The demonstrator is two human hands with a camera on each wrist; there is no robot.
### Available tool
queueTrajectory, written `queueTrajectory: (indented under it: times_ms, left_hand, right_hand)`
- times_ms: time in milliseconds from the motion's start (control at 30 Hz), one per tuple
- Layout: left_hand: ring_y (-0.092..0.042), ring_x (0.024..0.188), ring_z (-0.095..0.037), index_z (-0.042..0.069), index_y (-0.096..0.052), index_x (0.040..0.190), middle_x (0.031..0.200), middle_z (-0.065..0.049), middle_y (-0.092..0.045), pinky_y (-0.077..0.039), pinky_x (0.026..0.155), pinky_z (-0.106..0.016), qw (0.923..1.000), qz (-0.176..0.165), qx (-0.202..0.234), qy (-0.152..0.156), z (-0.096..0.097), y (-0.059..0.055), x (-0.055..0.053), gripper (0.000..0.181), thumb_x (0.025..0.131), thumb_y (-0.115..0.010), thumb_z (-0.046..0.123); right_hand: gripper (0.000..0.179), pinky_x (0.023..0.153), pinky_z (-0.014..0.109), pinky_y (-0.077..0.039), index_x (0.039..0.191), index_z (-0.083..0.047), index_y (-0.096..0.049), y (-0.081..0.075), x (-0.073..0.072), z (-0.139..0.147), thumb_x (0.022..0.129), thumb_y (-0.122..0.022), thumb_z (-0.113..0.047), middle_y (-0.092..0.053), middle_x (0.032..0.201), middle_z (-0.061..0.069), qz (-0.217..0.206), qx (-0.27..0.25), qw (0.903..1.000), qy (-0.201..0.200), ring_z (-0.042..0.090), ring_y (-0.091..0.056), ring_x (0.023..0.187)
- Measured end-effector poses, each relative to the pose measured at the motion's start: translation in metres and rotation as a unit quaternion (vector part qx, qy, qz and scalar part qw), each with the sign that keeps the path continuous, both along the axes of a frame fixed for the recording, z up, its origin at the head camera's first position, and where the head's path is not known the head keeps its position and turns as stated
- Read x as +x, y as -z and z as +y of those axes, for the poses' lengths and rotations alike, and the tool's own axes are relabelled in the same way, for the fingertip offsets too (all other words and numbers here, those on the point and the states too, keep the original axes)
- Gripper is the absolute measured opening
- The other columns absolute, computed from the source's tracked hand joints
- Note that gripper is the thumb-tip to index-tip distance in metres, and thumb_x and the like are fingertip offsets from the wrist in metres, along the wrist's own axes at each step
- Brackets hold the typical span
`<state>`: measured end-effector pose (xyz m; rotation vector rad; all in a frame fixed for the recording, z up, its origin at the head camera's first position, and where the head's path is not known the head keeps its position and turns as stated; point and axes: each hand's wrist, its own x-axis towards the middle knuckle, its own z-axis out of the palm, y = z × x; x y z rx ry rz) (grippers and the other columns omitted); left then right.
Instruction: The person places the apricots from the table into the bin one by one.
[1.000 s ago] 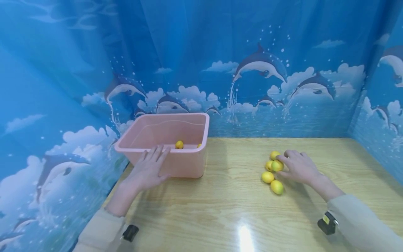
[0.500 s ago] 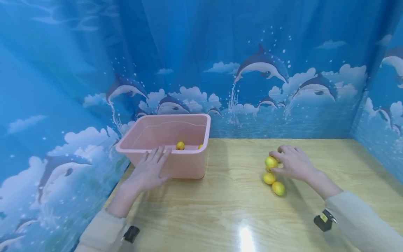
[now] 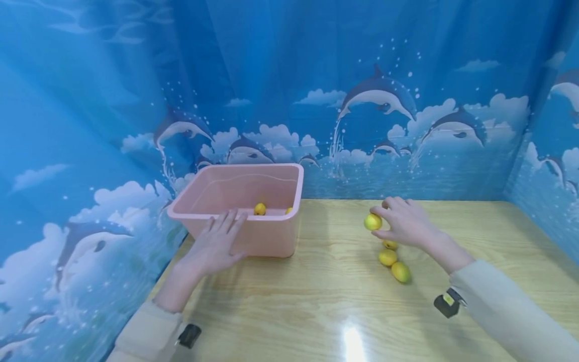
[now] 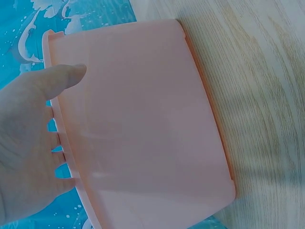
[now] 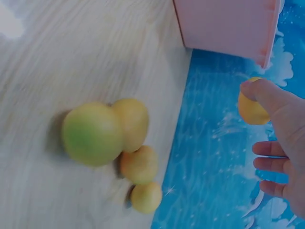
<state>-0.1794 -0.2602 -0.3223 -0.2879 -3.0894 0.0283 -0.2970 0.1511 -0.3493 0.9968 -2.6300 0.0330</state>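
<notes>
My right hand [image 3: 407, 222] pinches a yellow-green lemon [image 3: 373, 221] between thumb and fingertips, raised over the table; in the right wrist view this lemon [image 5: 253, 109] shows beyond the thumb. Several more lemons [image 3: 400, 272] lie in a short row on the table under that hand, one hidden from the head view. A pink plastic bin [image 3: 267, 236] stands at the left. My left hand [image 3: 212, 246] rests on its near rim with fingers straight; from the left wrist, the thumb lies along the outer wall and the fingertips pass behind the rim. Inside the bin is a lemon [image 3: 260, 209], with another partly hidden by the rim.
A light wooden table [image 3: 316, 301] carries everything, with a bright light reflection near its front. A blue dolphin-print curtain [image 3: 316, 60] hangs behind and along both sides, close to the bin's left and back.
My right hand has picked a lemon off the top of the group and moved it up and to the left. The left hand has stayed on the bin's rim.
</notes>
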Motion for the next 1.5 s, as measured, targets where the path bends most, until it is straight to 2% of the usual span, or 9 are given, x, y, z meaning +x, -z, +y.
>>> queueTrajectory:
  times_ms: [200,467,1000,1233,1500]
  left_hand:
    - [-0.001,0.14,-0.033,0.013,-0.009,0.15,0.155,-0.014,-0.003,-0.002,0.111,-0.052,1.0,-0.002,0.002,0.0,-0.001,0.001,0.0,0.086,0.087,-0.059,0.045]
    - [0.0,0.14,-0.033,0.014,-0.007,0.15,0.155,-0.013,-0.002,-0.003,0.111,-0.052,1.0,-0.001,0.0,0.006,-0.002,0.001,0.0,0.086,0.088,-0.057,0.046]
    - [0.001,0.14,-0.032,0.015,-0.008,0.15,0.155,-0.012,-0.001,-0.002,0.111,-0.052,1.0,-0.004,0.002,0.003,-0.001,0.0,0.0,0.086,0.088,-0.058,0.046]
    - [0.001,0.14,-0.032,0.014,-0.008,0.15,0.155,-0.013,-0.002,-0.002,0.111,-0.052,1.0,-0.006,0.005,0.002,-0.001,-0.001,0.001,0.085,0.088,-0.058,0.046]
    - [0.002,0.14,-0.032,0.015,-0.007,0.15,0.155,-0.012,-0.002,-0.001,0.111,-0.052,0.9999,-0.014,0.007,-0.003,0.001,-0.003,0.001,0.087,0.088,-0.058,0.047]
  right_hand:
    - [0.047,0.064,0.037,-0.036,0.115,-0.014,-0.063,-0.012,-0.002,-0.019,0.078,-0.071,-0.042,-0.053,0.093,0.007,-0.003,0.005,0.9999,-0.014,0.026,-0.049,0.085]
    - [0.049,0.065,0.038,-0.038,0.117,-0.014,-0.062,-0.026,-0.001,-0.045,0.079,-0.07,-0.043,-0.053,0.095,0.007,0.008,0.006,0.9992,-0.038,0.026,-0.048,0.085]
    - [0.05,0.069,0.037,-0.038,0.12,-0.018,-0.06,-0.053,-0.008,-0.103,0.079,-0.069,-0.045,-0.053,0.098,0.007,0.002,-0.019,0.9985,-0.051,0.024,-0.047,0.088]
    - [0.05,0.066,0.035,-0.036,0.119,-0.018,-0.061,-0.061,-0.007,-0.125,0.079,-0.068,-0.046,-0.052,0.095,0.005,0.021,-0.024,0.9963,-0.079,0.022,-0.046,0.084]
    - [0.054,0.065,0.033,-0.034,0.125,-0.021,-0.056,-0.067,-0.005,-0.149,0.081,-0.065,-0.05,-0.049,0.093,0.004,-0.002,-0.014,0.9973,-0.072,0.021,-0.043,0.083]
